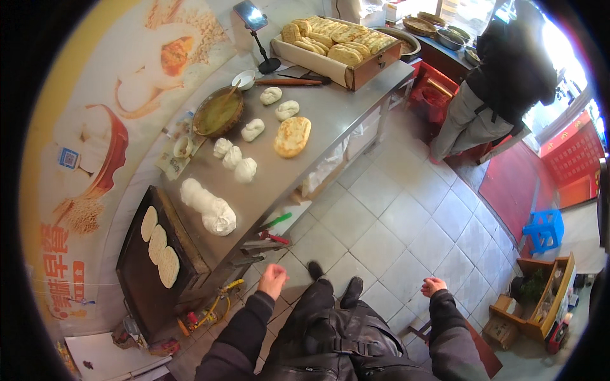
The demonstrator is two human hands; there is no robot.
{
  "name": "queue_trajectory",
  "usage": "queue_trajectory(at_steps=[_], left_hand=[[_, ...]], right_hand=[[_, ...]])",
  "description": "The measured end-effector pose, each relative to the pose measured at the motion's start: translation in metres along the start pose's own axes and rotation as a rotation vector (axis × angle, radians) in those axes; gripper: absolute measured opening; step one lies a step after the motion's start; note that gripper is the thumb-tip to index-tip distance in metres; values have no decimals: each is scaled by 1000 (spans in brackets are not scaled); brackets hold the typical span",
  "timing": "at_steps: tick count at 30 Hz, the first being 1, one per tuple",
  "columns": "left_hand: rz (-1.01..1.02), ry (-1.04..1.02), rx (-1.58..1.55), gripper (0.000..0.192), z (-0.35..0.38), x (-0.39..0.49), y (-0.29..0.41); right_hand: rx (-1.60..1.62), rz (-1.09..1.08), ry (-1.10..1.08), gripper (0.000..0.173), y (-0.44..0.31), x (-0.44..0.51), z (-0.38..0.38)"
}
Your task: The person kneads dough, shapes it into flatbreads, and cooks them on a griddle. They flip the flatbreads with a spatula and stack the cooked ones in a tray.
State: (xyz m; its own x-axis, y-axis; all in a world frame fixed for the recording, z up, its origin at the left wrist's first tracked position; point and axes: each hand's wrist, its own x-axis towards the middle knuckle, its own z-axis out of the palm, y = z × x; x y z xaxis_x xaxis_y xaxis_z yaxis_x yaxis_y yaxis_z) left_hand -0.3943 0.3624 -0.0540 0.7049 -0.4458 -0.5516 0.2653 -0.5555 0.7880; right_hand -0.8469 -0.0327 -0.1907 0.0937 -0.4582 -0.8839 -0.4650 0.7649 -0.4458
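My left hand (273, 281) hangs over the floor beside the steel table (329, 119), fingers loosely curled, holding nothing visible. Farther right, my right hand (433, 286) is over the floor tiles with curled fingers; whether it holds something small is unclear. A long lump of dough (208, 207) lies at the table's near end. Beyond it are several small dough pieces (232, 157), a browned flatbread (292, 137) and a bowl of yellowish liquid (218, 112) with a stick in it. On the dark griddle (138, 266) lie three pale flatbreads (157, 244).
A wooden box of baked flatbreads (376, 57) and a phone on a stand (268, 65) stand at the table's far end. A person in dark clothes (512, 62) stands by the far counter. At right are a blue stool (545, 231) and a wooden shelf unit (548, 305).
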Motion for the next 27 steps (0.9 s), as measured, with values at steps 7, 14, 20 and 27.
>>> queue_trajectory(at_steps=[7,14,20,27], left_hand=[[366,209,164,26,42,110,144],[370,533,349,55,30,253,245],[212,350,396,69,12,306,287],[59,154,-235,54,9,300,294]], right_hand=[[25,163,-45,24,51,-4,4],[34,224,38,28,4,-55,19],[90,232,109,27,-120,-14,57],[-308,-152,-135,27,-327,42,165]])
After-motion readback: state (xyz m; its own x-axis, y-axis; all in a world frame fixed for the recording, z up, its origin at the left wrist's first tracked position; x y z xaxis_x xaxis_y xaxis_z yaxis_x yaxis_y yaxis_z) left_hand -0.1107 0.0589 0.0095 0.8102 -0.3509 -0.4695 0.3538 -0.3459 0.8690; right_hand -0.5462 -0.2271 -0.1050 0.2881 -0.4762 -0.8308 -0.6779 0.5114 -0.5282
